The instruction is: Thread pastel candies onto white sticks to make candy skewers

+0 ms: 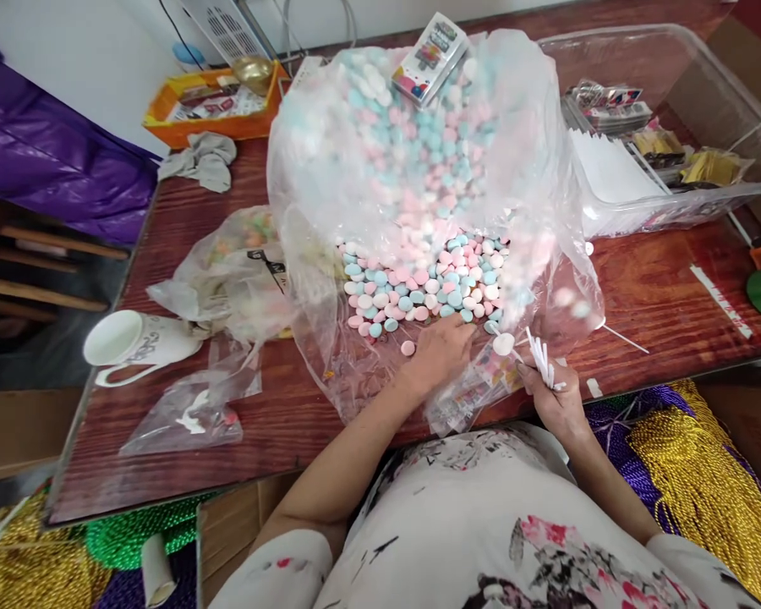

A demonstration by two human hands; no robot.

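Pink, blue and white round candies (pixel 422 288) spill toward me from the mouth of a large clear plastic bag (pixel 330 169). My left hand (pixel 440 351) rests at the near edge of these candies, its fingers bent and pressed together; what is at the fingertips is hidden. In my right hand (pixel 558 406) is a bundle of thin white sticks (pixel 544 359), gripped upright. Just left of that bundle, a white round candy (pixel 503 343) appears to sit on a stick. A printed clear wrapper (pixel 475 385) lies between my hands.
A small printed box (pixel 431 59) sits on the bag. At right stands a clear plastic bin (pixel 678 207) with packets inside. A white mug (pixel 117 342) lies tipped at left, near a smaller bag (pixel 228 271). An orange tray (pixel 209 127) is behind. Shiny beads (pixel 698 457) hang below the table.
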